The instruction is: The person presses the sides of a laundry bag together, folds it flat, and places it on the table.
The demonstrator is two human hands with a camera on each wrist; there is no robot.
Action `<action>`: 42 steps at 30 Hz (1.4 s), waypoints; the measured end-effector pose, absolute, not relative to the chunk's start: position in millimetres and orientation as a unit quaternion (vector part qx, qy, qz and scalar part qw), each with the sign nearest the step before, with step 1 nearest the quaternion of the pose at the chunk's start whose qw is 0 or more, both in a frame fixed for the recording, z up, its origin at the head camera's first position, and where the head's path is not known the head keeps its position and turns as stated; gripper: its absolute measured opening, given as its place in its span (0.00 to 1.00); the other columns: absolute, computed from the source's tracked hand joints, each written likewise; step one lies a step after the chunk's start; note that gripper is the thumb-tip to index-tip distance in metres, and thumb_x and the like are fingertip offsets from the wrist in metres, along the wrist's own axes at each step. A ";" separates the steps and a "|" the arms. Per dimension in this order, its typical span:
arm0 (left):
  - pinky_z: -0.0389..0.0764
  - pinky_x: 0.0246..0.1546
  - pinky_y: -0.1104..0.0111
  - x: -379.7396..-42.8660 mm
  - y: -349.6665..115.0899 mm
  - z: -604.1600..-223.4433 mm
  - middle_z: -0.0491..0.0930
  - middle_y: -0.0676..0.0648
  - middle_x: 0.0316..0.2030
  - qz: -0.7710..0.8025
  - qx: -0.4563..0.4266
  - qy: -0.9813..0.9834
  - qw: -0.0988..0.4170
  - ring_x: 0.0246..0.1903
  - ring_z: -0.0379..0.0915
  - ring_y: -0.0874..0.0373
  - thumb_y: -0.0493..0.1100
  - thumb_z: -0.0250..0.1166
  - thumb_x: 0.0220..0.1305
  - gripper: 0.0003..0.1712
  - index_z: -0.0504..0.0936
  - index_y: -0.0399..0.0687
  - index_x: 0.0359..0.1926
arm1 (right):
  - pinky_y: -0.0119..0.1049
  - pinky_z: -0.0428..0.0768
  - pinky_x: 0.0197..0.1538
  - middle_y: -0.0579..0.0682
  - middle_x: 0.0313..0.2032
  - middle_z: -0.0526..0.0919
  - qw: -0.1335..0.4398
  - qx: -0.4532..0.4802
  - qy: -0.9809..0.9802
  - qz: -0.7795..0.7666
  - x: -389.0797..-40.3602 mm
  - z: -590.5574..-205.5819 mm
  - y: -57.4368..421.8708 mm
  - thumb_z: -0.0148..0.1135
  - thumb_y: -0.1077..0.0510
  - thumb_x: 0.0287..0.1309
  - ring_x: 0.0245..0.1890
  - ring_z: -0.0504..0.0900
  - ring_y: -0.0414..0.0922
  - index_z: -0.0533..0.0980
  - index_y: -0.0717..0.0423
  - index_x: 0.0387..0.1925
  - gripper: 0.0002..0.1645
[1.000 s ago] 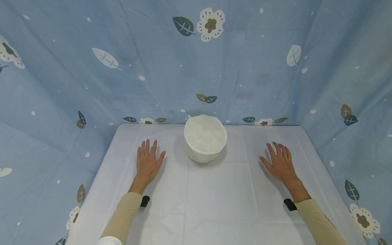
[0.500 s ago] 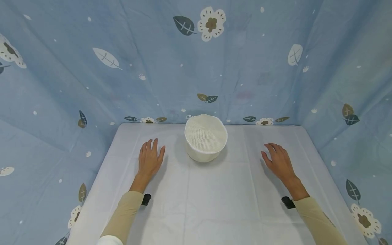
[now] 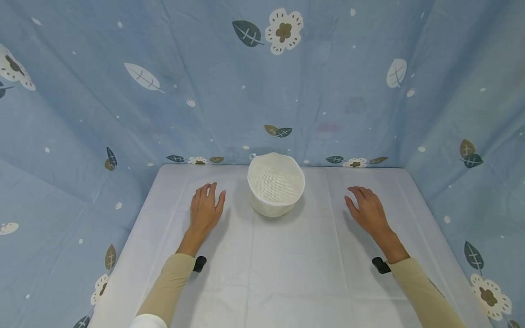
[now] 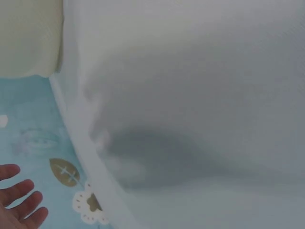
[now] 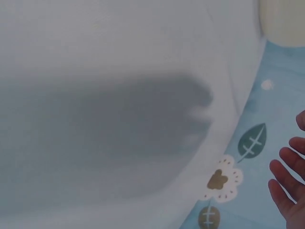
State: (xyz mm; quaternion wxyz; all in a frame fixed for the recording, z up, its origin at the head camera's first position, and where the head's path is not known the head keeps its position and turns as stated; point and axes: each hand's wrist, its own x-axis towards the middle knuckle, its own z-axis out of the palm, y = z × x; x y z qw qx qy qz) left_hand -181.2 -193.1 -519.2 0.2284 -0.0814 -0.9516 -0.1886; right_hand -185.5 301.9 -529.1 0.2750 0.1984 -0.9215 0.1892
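A round, cream-white mesh laundry bag (image 3: 275, 182) stands at the back middle of the table, its netted top facing up. A small pale tab shows at its upper left rim. My left hand (image 3: 204, 209) hovers over the table to the left of the bag, fingers loosely bent and holding nothing. On the other side, my right hand (image 3: 367, 212) is held above the cloth with relaxed fingers and nothing in it. Both hands are apart from the bag. Part of the bag (image 4: 28, 38) shows in the left wrist view, and its edge (image 5: 286, 21) appears in the right wrist view.
White cloth covers the table (image 3: 295, 264), whose back edge meets a blue curtain (image 3: 213, 91) with leaf and flower prints. The curtain also hangs along both sides. A small black device (image 3: 199, 264) sits at the left wrist, and another black device (image 3: 381, 265) at the right.
Both hands have moved inward, a little closer to the bag, and their fingers have gone from spread to loosely bent. The bag has stayed in place.
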 end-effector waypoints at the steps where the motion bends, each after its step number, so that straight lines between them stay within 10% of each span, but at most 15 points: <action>1: 0.77 0.55 0.42 -181.5 -191.8 -518.1 0.77 0.27 0.55 -0.189 -0.084 -0.950 0.233 0.55 0.73 0.30 0.52 0.57 0.78 0.29 0.76 0.28 0.61 | 0.62 0.79 0.50 0.69 0.46 0.83 0.274 0.198 -0.921 0.191 -186.3 -527.6 300.1 0.71 0.65 0.60 0.46 0.81 0.66 0.80 0.72 0.50 0.19; 42: 0.82 0.48 0.48 -196.6 -135.1 -485.5 0.83 0.32 0.49 -0.266 -0.113 -0.917 0.276 0.48 0.79 0.37 0.48 0.57 0.79 0.23 0.81 0.30 0.56 | 0.56 0.84 0.47 0.64 0.53 0.82 0.203 0.170 -0.925 0.274 -213.4 -494.9 227.9 0.65 0.58 0.70 0.49 0.83 0.59 0.78 0.67 0.58 0.21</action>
